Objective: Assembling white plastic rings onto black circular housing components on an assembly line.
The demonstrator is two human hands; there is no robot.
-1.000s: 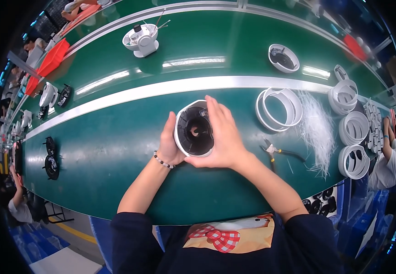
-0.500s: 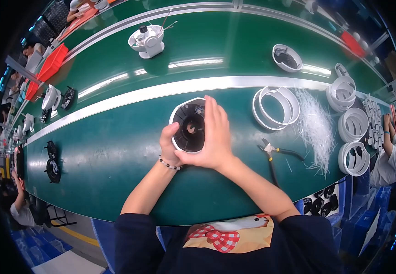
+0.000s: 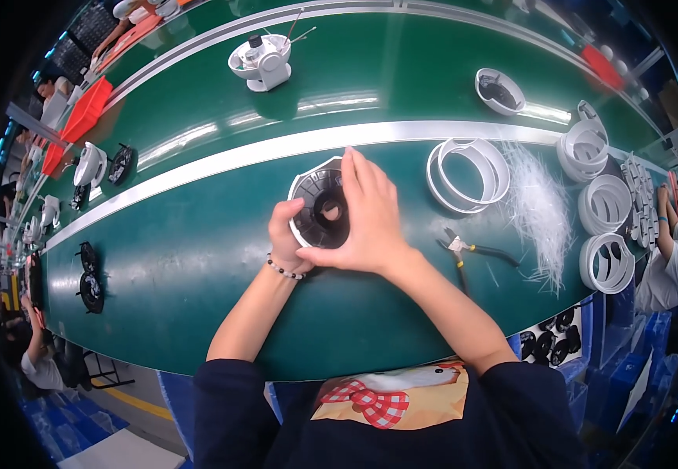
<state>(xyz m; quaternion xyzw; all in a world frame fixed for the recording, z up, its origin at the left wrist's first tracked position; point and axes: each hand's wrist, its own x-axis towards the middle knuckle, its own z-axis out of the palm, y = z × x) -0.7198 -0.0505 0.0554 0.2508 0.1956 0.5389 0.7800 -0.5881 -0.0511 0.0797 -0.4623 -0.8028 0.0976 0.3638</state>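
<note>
Between both hands, above the near green bench, I hold a round white housing with a black ribbed insert (image 3: 313, 205) and a hole through its centre. My left hand (image 3: 286, 236) grips its lower left side, with the thumb on the rim. Around the right side curves my right hand (image 3: 372, 219), its fingers pointing up and its thumb stretched along the bottom edge. That hand covers much of the part's right side. Right of my hands lie cutting pliers (image 3: 458, 245) with yellow-and-black handles, their jaws apart.
A pair of white rings (image 3: 431, 181) stands beside a heap of clear plastic strips (image 3: 541, 211). More white rings (image 3: 606, 263) line the right end. Black round parts (image 3: 90, 279) lie at left. Beyond the pale strip (image 3: 261, 146) stands a white assembly (image 3: 267, 69). Other people work on both sides.
The housing has turned slightly in my hands, and my right hand now covers more of it. The whole view has shifted a little.
</note>
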